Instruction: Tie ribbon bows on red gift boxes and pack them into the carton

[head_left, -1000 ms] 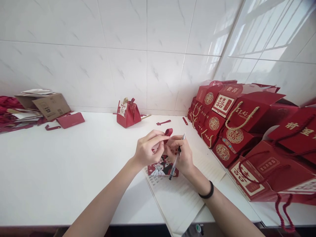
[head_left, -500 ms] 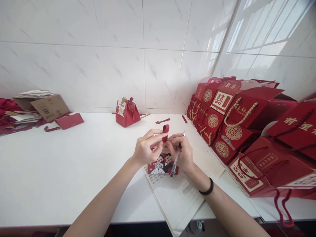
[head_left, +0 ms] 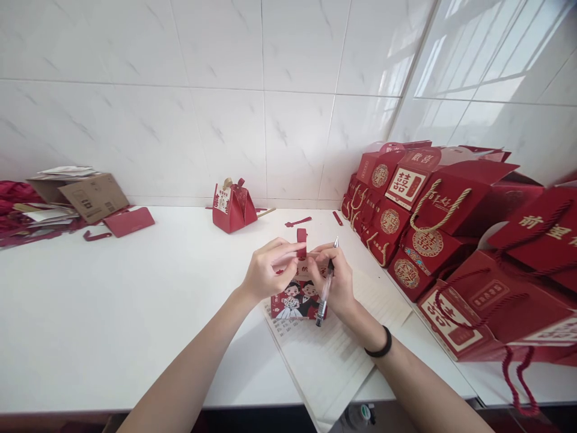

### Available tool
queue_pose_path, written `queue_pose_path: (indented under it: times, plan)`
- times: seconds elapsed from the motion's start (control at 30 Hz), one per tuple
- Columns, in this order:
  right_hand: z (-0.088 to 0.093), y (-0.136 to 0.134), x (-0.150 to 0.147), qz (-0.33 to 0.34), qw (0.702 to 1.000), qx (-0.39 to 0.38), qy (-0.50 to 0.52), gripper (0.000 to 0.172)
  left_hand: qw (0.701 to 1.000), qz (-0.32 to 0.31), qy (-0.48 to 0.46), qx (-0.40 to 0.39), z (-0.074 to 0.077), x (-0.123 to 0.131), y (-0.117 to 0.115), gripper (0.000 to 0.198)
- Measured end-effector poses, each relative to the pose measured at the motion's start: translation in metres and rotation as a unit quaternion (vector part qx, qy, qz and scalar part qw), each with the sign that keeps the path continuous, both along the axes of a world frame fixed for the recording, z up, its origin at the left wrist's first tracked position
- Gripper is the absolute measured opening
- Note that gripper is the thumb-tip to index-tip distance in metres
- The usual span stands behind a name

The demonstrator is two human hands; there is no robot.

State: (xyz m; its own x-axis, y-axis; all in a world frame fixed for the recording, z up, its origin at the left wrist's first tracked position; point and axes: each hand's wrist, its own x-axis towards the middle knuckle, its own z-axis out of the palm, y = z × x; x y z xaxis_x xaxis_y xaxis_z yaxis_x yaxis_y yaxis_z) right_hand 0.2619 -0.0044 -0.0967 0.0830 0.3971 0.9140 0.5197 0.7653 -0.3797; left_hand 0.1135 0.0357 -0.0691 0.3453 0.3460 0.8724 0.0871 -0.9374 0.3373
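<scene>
A small red box [head_left: 297, 299] with a cartoon couple on its front stands upright on the papers [head_left: 333, 367], between my two hands. My left hand [head_left: 270, 267] is closed at the box's top left, its fingers at the looped red strap [head_left: 302, 242] that rises from the top. My right hand [head_left: 334, 276] is closed round a clear pen [head_left: 325, 291], whose metal end points up; its fingers and thumb also touch the top right of the box. The fingers partly hide the box's upper edge.
Many red gift boxes with rope handles [head_left: 433, 240] are stacked at the right. A small red tent-shaped box [head_left: 233, 209] stands near the wall. Loose red strips [head_left: 298, 222] lie behind my hands. At the far left are a cardboard box [head_left: 97, 197] and a flat red piece [head_left: 130, 222].
The strap loop has turned to show its flat face more. The pen's lower end has shifted slightly right, and a little more of the box front shows.
</scene>
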Motion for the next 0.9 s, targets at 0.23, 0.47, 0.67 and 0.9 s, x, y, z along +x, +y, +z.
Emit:
queue_pose_path:
  times: [0.23,0.47,0.67,0.9]
  plan:
    - [0.002,-0.002,-0.001,-0.002,0.999,-0.027,0.028,0.016,0.993,-0.012,-0.023,-0.112,-0.008,0.004,-0.002,0.039]
    - [0.003,-0.005,-0.003,0.016,0.993,-0.083,0.087,0.024,0.973,-0.040,-0.066,-0.218,-0.009,0.010,-0.009,0.045]
    - [0.008,-0.007,-0.005,0.024,0.984,-0.131,0.122,0.029,0.977,-0.028,-0.072,-0.199,-0.008,0.012,-0.010,0.032]
    - [0.009,-0.007,-0.003,0.050,0.981,-0.142,0.126,0.025,0.975,-0.034,-0.071,-0.207,-0.012,0.010,-0.009,0.030]
